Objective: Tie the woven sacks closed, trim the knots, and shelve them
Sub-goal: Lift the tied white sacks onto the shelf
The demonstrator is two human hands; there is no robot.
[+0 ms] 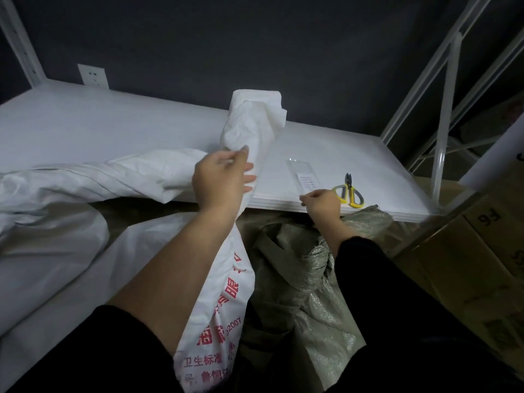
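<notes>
The white printed sack [252, 123], contents hidden, is gripped at its neck by the left hand [219, 177] before the shelf [85, 123]. The right hand [321, 204] is curled beside the scissors [350, 191] there; a grasp cannot be told.

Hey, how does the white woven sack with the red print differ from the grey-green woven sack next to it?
Colour: the white woven sack with red print carries red lettering; the grey-green woven sack shows none. Pose: the white sack's neck is twisted and rises above the white shelf, gripped by the left hand; the grey-green sack lies crumpled below the shelf edge. Both are woven sacks.
</notes>
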